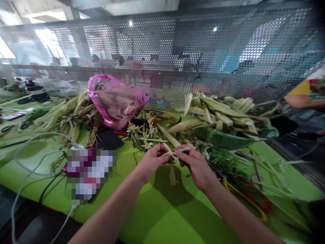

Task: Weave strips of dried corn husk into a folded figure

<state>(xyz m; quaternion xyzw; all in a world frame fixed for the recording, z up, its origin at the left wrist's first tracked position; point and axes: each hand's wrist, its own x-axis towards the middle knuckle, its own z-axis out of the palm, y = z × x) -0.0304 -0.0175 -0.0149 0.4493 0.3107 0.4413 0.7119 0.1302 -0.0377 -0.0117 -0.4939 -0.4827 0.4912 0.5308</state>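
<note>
Both my hands meet above the green table (pixel 157 210), pinching the same thin pale strip of corn husk (pixel 175 152). My left hand (pixel 152 161) grips its left end with closed fingers. My right hand (pixel 194 162) pinches the right end between thumb and fingers. A loose bit of husk hangs down below the strip toward the table. Small folded husk pieces (pixel 143 134) lie just beyond my hands.
A green basket (pixel 228 139) heaped with corn husks stands at the back right; red and yellow scissors (pixel 243 196) lie near it. A pink plastic bag (pixel 115 101), a black phone (pixel 109 139), more husks and a white cable (pixel 27 159) lie left. Perforated metal screen behind; another person's arm (pixel 302 100) far right.
</note>
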